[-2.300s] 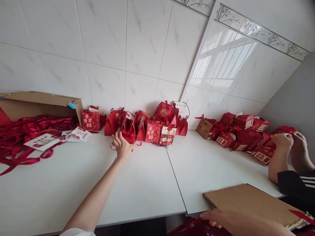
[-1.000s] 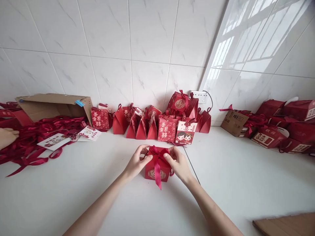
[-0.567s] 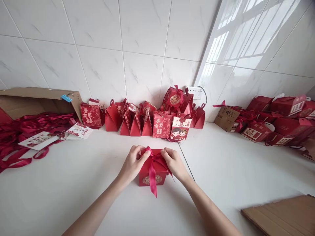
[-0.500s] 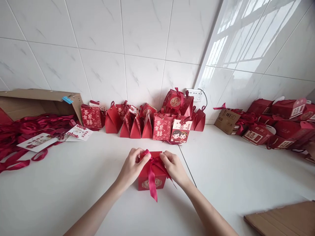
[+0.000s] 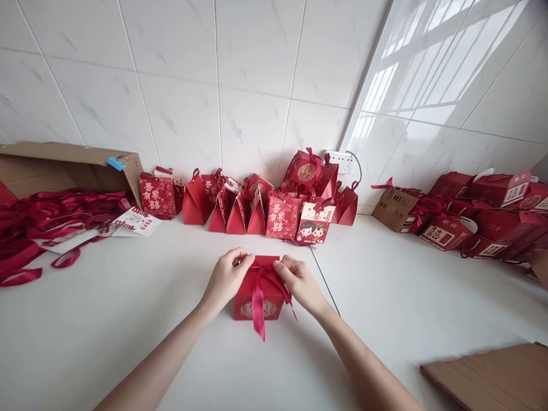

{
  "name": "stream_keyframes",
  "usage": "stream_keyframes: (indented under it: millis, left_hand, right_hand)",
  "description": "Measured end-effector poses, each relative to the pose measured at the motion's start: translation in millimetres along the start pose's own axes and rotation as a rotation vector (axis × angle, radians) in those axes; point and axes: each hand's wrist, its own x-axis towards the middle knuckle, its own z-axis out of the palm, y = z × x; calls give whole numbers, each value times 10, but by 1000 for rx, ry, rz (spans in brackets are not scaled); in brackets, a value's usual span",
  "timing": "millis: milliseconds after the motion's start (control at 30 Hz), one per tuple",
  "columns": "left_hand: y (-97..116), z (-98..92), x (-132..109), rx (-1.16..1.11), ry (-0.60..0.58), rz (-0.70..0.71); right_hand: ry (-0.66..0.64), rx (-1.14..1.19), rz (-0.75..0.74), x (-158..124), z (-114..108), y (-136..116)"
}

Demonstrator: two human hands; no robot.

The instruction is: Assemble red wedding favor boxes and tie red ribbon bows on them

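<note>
Head view: one red box (image 5: 272,309), upright on the white table (image 5: 240,371), just below the centre of the frame, gold medallion on its face; one red ribbon (image 5: 258,311), apparently tied in a bow at its top, a tail hanging down the front. Your left hand (image 5: 226,278), at the box's upper left: thumb and fingertips together, pinching what looks to be one side of the bow. Your right hand (image 5: 303,284), at its upper right: likewise narrow, seemingly on the other side, exact grip hidden by your fingers. Step in hand, as judged: drawing out and shaping the bow. Next move, as judged: calls for a gentle, even pull on both sides, keeping the knot centred and the box level. Surroundings: row of gift boxes (image 5: 283,220), mid-frame; cardboard carton (image 5: 60,152), left; stacked boxes (image 5: 499,224), right; cardboard sheet (image 5: 492,374), lower right.
</note>
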Motion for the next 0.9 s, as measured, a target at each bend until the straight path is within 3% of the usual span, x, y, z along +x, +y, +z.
stream_keyframes:
  millis: [200, 667, 800, 900]
  left_hand:
    - [-33, 13, -20, -154, -31, -57]
    - [-85, 34, -46, -203, -35, -91]
    - [-100, 40, -46, -197, -18, -93]
    - [-98, 37, -57, -206, -33, -121]
  right_hand:
    - [-17, 226, 141, 10, -18, 43]
    - [-113, 643, 281, 33, -52, 161]
    - [-84, 559, 317, 41, -48, 160]
    - [9, 241, 221, -2, -104, 84]
